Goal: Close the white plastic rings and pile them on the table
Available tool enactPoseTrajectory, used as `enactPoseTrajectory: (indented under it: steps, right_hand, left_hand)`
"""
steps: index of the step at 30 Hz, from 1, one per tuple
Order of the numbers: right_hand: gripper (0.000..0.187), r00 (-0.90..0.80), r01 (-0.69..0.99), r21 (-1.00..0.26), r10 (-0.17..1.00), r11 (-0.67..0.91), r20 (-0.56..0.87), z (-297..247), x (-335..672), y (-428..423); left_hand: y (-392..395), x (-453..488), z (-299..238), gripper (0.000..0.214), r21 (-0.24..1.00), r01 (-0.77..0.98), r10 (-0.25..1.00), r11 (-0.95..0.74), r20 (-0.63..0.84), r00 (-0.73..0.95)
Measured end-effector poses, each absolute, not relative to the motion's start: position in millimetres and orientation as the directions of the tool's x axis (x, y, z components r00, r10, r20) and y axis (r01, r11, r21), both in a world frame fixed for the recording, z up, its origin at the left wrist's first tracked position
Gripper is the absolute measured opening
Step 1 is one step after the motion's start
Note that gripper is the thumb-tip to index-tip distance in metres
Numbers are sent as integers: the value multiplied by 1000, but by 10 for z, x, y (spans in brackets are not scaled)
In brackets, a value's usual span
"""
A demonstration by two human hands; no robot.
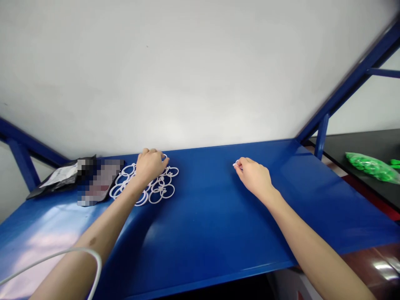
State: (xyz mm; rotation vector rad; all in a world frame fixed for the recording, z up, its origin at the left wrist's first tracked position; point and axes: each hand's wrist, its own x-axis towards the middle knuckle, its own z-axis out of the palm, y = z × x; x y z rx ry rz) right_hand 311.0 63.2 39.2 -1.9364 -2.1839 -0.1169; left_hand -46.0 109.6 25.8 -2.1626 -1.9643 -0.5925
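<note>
A loose heap of white plastic rings (161, 190) with small knobs lies on the left half of the blue shelf (200, 233). Over the heap's far side, my left hand (150, 164) is closed, with part of a white ring showing between thumb and fingers. My hand and forearm cover some of the heap. To the right, apart from the pile, my right hand (254, 175) pinches a white ring (236, 162) low over the shelf; most of this ring is hidden by the fingers.
Left of the heap lie a black plastic package (62, 177) with a white label and a dark, partly blurred packet (101, 182). Blue frame bars (321, 135) rise at both ends. A clear bag of green pieces (371, 166) sits on a black surface. A white cable (93, 254) crosses my left forearm.
</note>
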Motion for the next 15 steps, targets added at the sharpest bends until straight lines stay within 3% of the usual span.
enactPoseTrajectory:
  steps: [5,9,12,15]
  right_hand:
    - [21,-36,998,-40,991,42,128,403,3129,645]
    - [22,-17,996,-86,983,33,181,447,3018,568]
    - [22,-152,930,-297,962,217,227,432,2892,479]
    - [24,-370,670,-618,907,411,203,357,2709,353]
  left_hand:
    - [1261,-527,229,31,198,963,939,-181,328,109]
    - [1093,-381,372,18,220,939,925,-266,332,184]
    - [718,-76,438,12,210,859,850,-467,373,371]
    - [266,304,390,23,85,641,613,-763,409,676]
